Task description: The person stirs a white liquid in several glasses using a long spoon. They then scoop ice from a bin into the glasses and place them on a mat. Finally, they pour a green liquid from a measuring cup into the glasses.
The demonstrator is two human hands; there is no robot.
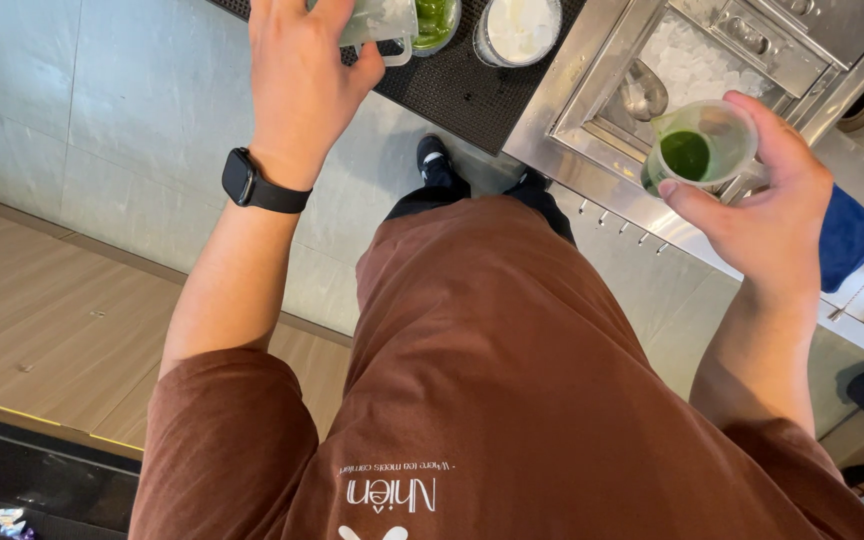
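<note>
My right hand [777,205] grips a small clear measuring cup [704,148] with dark green liquid in it, held over the edge of a steel ice bin [592,75]. At the top, my left hand [302,70], with a black watch on its wrist, wraps around a clear jug with a handle [384,22] that stands on a black mat [452,85]. What the jug holds is hidden by my fingers.
On the black mat stand a cup with green contents [436,20] and a cup of white liquid [520,28]. A metal scoop [644,95] lies on the ice in the bin. A blue cloth [850,238] rests on the steel counter at right. Grey tiled floor lies below.
</note>
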